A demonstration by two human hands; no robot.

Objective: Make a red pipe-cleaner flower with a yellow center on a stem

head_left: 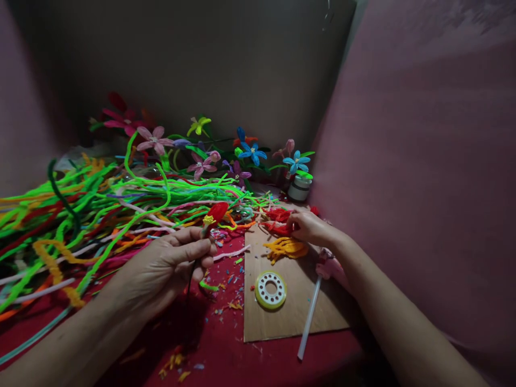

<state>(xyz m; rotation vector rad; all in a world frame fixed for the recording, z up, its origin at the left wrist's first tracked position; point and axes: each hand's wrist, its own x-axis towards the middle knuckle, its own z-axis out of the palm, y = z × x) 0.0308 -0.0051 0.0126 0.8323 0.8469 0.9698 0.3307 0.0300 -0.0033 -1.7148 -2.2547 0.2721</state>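
Likely soft and light, the fuzzy red petal (pixel 218 213) is best held by its thin dark stem (pixel 191 274), pinched in the left hand (pixel 183 258) above the red-covered bench (pixel 226 349); the right hand's (pixel 308 227) grip cannot be told.

A red petal (pixel 220 211) tilts rightward beside yellow stamens (pixel 208 220).

No words or numbers can be read, not even on the small jar (pixel 300 189) at the back or on the roll of tape (pixel 271 307).
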